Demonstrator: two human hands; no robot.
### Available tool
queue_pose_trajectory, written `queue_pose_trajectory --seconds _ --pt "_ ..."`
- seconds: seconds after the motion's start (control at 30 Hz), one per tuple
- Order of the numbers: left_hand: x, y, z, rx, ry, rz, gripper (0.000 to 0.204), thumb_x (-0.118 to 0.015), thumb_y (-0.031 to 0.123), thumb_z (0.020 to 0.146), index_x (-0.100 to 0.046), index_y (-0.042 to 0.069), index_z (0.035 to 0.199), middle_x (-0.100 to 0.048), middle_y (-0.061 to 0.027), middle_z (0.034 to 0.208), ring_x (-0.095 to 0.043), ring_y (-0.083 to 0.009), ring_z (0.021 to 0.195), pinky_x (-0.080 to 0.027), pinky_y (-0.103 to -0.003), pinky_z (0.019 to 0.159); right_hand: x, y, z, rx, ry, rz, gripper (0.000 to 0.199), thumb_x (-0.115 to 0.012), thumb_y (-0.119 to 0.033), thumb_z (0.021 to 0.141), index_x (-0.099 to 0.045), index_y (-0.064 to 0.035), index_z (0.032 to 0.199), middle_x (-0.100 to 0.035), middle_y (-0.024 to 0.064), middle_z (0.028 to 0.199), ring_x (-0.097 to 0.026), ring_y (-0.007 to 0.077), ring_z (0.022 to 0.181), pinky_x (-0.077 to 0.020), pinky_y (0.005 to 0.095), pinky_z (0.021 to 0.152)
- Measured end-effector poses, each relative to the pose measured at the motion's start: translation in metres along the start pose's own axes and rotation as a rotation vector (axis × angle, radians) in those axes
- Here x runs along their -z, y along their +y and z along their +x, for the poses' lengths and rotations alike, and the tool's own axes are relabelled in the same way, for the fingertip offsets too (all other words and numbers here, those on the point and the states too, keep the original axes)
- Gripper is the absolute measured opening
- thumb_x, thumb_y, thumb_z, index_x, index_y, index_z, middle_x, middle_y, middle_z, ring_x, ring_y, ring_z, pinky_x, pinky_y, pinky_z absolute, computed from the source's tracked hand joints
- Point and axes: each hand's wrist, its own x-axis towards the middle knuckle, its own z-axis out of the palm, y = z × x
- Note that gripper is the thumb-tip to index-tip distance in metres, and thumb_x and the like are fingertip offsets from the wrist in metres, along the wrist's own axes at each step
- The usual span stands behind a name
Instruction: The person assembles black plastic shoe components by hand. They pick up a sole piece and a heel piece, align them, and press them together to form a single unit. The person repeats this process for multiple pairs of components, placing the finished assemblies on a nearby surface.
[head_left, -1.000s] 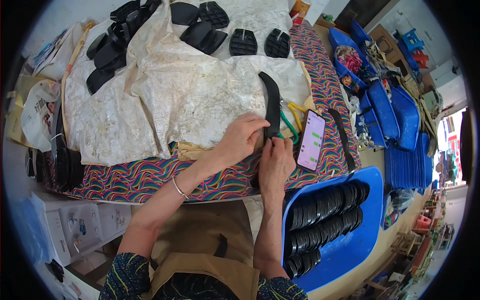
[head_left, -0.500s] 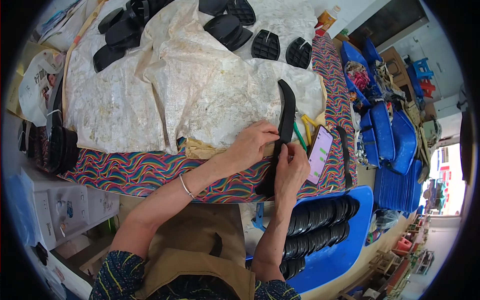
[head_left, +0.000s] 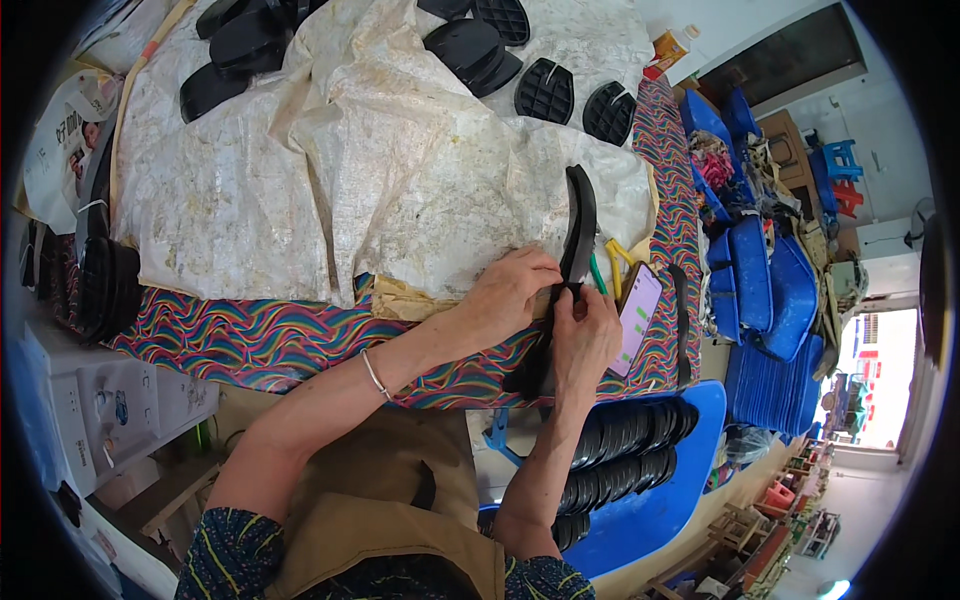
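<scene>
Looking from near, I see a blue tray (head_left: 700, 470) by my lap, already filled with stacked black soles. Both my left hand (head_left: 510, 295) and right hand (head_left: 585, 335) are closed on one long black sole (head_left: 572, 250), held at the bench (head_left: 250, 340) edge. I judge this piece is in the middle of work, and more black soles (head_left: 470, 45) wait far on the white sheet (head_left: 380, 170).

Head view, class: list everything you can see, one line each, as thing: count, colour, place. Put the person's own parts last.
shoe sole: one, black, long and curved, held at the table's near edge
heel pieces: several, black, far end of the table
white sheet: one, stained, over most of the table
striped cloth: one, multicoloured, under the sheet
phone: one, lit screen, right of the hands
blue tray: one, below the table, holding rows of black soles
stacked blue trays: several, far right
left hand: grips the sole's middle
right hand: pinches the sole just below it
</scene>
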Motion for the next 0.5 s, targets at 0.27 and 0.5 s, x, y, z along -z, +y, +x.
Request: queue_pose_trajectory --seconds 0.27,0.5 --pt "0.004 0.007 -0.001 -0.021 -0.018 0.026 0.032 -0.058 -0.006 0.075 -0.063 -0.002 0.106 -0.060 -0.0149 0.109 -0.057 -0.0335 0.104 -0.046 -0.041 0.089 0.002 0.003 0.002 0.024 -0.013 0.029 0.021 -0.061 -0.016 0.086 -0.069 0.0009 0.095 -0.063 0.0170 0.082 -0.063 0.0356 0.074 -0.0482 0.0435 0.065" --pt "0.004 0.013 0.000 -0.008 -0.006 0.052 0.032 -0.059 -0.003 0.078 -0.061 -0.001 0.110 -0.058 -0.0168 0.112 -0.056 -0.0358 0.105 -0.045 -0.042 0.091 0.003 0.003 0.001 0.031 0.005 0.056 0.017 -0.059 -0.013 0.085 -0.069 0.0002 0.092 -0.062 0.0177 0.080 -0.063 0.0365 0.072 -0.0477 0.0439 0.064"
